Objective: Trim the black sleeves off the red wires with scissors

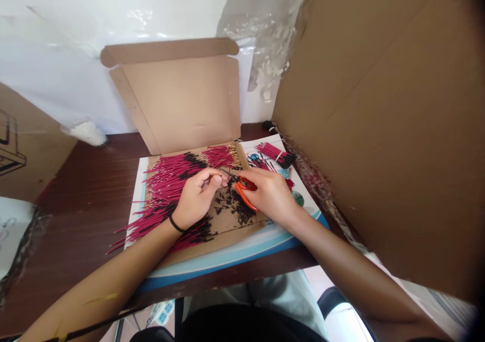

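My right hand [273, 194] is closed around a pair of scissors with orange handles [245, 198], whose dark blades point left toward my other hand. At the blade tips, the thumb and fingers of my left hand [197, 196] are pinched together. What they hold is too small to make out. Beneath and left of that hand lie many thin red wires [161, 183] with black ends, spread in bunches over the cardboard box base [220, 226]. Small black scraps [242, 211] are scattered on the cardboard under the scissors. Behind them sits another bunch of red wires with gold-coloured tips [222, 156].
The box's raised lid [182, 99] leans near the white wall. A banded red-and-black wire bundle [276, 153] lies on the printed sheet [308, 208] at right. A tall cardboard panel [379, 104] borders the right side. A clear bag of white bits [89, 132] stands back left.
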Demonstrator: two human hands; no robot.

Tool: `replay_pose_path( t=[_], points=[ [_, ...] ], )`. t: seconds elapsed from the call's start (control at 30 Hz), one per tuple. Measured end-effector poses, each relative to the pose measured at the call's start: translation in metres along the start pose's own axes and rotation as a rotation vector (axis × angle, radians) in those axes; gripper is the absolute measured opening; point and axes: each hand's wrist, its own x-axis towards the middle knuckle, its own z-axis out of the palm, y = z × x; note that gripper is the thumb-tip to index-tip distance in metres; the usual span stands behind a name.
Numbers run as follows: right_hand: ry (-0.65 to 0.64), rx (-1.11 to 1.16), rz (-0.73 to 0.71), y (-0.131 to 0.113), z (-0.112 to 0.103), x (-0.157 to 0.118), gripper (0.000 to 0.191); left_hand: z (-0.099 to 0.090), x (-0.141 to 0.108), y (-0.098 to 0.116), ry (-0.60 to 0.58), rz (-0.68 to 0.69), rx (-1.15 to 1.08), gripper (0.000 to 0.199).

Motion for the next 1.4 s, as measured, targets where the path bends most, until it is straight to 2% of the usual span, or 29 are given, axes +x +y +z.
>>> replay_pose_path(
  t=[0.2,0.53,0.8,1.1,1.4],
  points=[
    [0.034,-0.017,-0.040,-0.0016,-0.0025,0.0017,0.025,0.0004,-0.0007,-0.0032,0.022,-0.023,-0.030,0.032],
    [0.004,-0.068,-0.085,-0.0003,-0.0008,0.0003,0.019,-0.0003,-0.0013,-0.0018,0.029,-0.056,0.006,0.036],
    [-0.005,-0.002,-0.077,0.0024,0.0036,-0.0019,0.011,-0.0020,-0.0033,-0.0031,0.024,-0.074,0.085,0.032],
    [0.086,-0.023,-0.048,-0.0023,-0.0012,-0.0007,0.023,-0.0016,-0.0018,-0.0030,0.038,-0.057,-0.035,0.027],
    [0.025,-0.043,-0.086,-0.0042,0.0003,-0.0015,0.019,-0.0012,-0.0012,-0.0042,0.082,-0.061,-0.001,0.028]
  ],
)
